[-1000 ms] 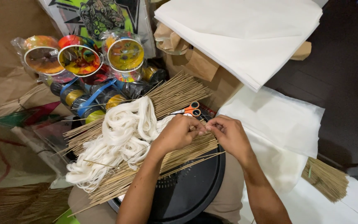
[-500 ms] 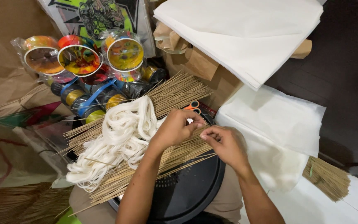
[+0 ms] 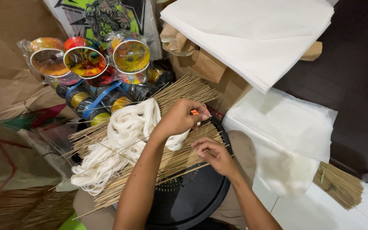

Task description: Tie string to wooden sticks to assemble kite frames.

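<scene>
A pile of thin bamboo sticks [image 3: 179, 91] lies across a round black perforated stool [image 3: 192, 196]. A skein of white string [image 3: 120, 140] rests on the sticks. My left hand [image 3: 179, 120] is closed over orange-handled scissors [image 3: 194, 112] at the pile's upper right; only a bit of orange shows between the fingers. Just below it, my right hand [image 3: 213, 154] pinches one thin stick [image 3: 179, 172] that runs down to the left over the stool.
Colourful string reels [image 3: 86, 61] wrapped in plastic stand at the back left. White paper sheets [image 3: 256, 34] lie on brown paper at the top right, more white paper [image 3: 286, 127] beside my knee. Another stick bundle [image 3: 341, 185] lies on the tiled floor at right.
My left hand has closed over the scissors that lay on the sticks. My right hand has dropped lower and toward me, pinching a single stick.
</scene>
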